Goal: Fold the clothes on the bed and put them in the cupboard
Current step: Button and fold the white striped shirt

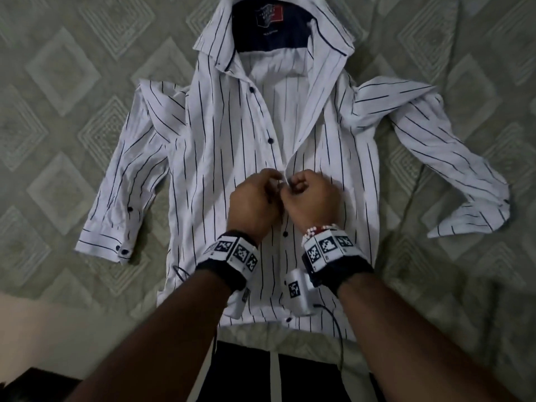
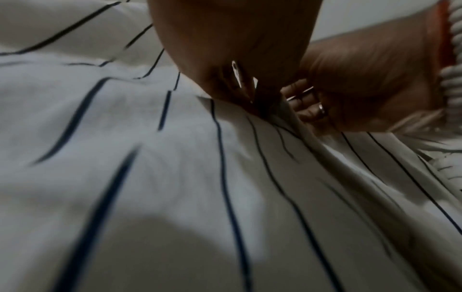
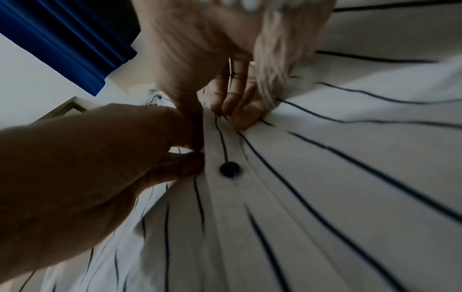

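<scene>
A white shirt [image 1: 220, 146] with thin dark stripes lies face up on the bed, collar far from me, both sleeves spread out. Its upper front lies open; the lower front is closed, with a dark button [image 3: 228, 169] showing through the placket. My left hand [image 1: 269, 185] and right hand [image 1: 298, 185] meet at the middle of the placket. Each pinches one front edge of the shirt with curled fingers. In the left wrist view the left hand [image 2: 225, 49] is at the top and the right hand [image 2: 362, 89] beside it. What lies between the fingertips is hidden.
A grey-green quilted bed cover [image 1: 72, 68] lies under the shirt on all sides. The bed's near edge runs below the shirt hem, with my dark trousers [image 1: 246, 372] against it. A blue curtain [image 3: 75, 39] hangs beyond the bed.
</scene>
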